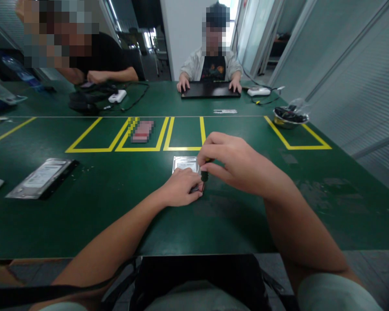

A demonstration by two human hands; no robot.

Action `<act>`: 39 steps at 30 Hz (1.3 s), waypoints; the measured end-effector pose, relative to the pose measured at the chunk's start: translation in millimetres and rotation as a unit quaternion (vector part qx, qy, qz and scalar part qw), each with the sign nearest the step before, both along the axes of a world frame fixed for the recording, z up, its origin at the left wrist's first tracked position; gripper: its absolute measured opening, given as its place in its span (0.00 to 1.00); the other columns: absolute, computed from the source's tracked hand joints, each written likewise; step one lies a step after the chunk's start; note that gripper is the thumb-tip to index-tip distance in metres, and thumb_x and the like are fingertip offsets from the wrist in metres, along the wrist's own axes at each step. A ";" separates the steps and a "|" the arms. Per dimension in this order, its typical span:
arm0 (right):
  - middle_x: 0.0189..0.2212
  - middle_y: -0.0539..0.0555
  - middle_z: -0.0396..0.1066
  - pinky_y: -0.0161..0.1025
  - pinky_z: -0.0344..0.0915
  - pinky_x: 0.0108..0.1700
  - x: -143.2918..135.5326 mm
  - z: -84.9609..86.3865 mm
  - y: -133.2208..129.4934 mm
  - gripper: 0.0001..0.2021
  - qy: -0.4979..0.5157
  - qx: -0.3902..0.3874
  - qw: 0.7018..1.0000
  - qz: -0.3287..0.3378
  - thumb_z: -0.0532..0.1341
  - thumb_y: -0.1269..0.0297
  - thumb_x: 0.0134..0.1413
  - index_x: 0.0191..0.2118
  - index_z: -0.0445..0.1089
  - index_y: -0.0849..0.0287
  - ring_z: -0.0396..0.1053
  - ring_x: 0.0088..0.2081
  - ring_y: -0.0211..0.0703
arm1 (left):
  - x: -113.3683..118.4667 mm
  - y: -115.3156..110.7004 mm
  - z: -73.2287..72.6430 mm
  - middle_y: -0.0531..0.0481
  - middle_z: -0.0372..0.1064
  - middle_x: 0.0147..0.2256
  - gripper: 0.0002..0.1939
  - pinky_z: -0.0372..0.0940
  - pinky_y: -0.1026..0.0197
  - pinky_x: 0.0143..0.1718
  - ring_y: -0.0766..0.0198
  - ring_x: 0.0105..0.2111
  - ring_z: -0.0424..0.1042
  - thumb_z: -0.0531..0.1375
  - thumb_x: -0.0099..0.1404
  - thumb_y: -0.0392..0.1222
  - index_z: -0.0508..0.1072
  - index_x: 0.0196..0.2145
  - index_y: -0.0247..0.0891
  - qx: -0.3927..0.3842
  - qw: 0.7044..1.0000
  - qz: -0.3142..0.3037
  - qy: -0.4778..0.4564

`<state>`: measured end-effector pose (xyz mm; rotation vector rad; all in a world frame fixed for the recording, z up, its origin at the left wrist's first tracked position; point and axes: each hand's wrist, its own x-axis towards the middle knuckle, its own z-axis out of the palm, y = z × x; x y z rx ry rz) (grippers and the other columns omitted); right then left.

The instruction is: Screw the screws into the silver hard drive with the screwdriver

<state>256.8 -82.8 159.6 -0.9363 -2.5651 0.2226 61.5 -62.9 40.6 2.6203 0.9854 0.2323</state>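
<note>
A small silver hard drive (185, 161) with a white label lies on the green table in front of me. My left hand (180, 188) lies over its near part, fingers curled onto it, hiding much of the casing. Above its right edge, my right hand (238, 162) is closed around the top of a short screwdriver (204, 176) with a dark handle and a bit of yellow. The screwdriver stands nearly upright, close to my left fingertips; its tip is hidden.
Further left lies a larger hard drive (42, 178). Yellow tape outlines mark the table, one around a blurred reddish object (142, 131). A metal bowl (291, 117) of dark items stands at right. Two people sit opposite, one with hands on a black laptop (210, 90).
</note>
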 end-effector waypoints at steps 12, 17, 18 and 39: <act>0.40 0.52 0.76 0.37 0.61 0.47 7.1 5.6 0.4 0.11 0.001 -0.007 0.999 0.033 0.58 0.77 0.55 0.41 0.74 0.60 0.71 0.42 0.41 | 0.4 -0.1 2.1 0.51 0.72 0.35 0.06 0.54 0.54 0.41 0.54 0.42 0.67 0.59 0.61 0.45 0.74 0.34 0.42 -0.011 1.000 0.001 0.005; 0.40 0.54 0.76 0.38 0.63 0.47 6.5 7.4 -1.1 0.11 -0.008 -0.012 0.998 0.061 0.57 0.78 0.57 0.40 0.75 0.62 0.72 0.44 0.41 | 0.1 0.5 1.9 0.51 0.72 0.34 0.07 0.55 0.54 0.41 0.55 0.40 0.67 0.59 0.61 0.44 0.75 0.35 0.42 -0.006 1.000 0.000 0.009; 0.40 0.54 0.76 0.38 0.63 0.47 6.2 7.2 -1.2 0.11 -0.008 -0.009 0.998 0.062 0.56 0.78 0.57 0.41 0.75 0.61 0.72 0.44 0.41 | 0.0 0.3 2.0 0.51 0.73 0.34 0.07 0.55 0.54 0.41 0.55 0.40 0.67 0.59 0.61 0.44 0.75 0.35 0.42 -0.006 1.000 0.000 0.009; 0.36 0.56 0.70 0.38 0.58 0.41 -0.3 7.4 -3.3 0.08 -0.016 -0.015 0.999 0.043 0.56 0.75 0.57 0.37 0.73 0.62 0.65 0.38 0.42 | 1.1 -1.1 2.3 0.50 0.73 0.35 0.08 0.56 0.52 0.42 0.53 0.42 0.67 0.58 0.62 0.46 0.74 0.34 0.41 -0.002 1.000 0.001 0.011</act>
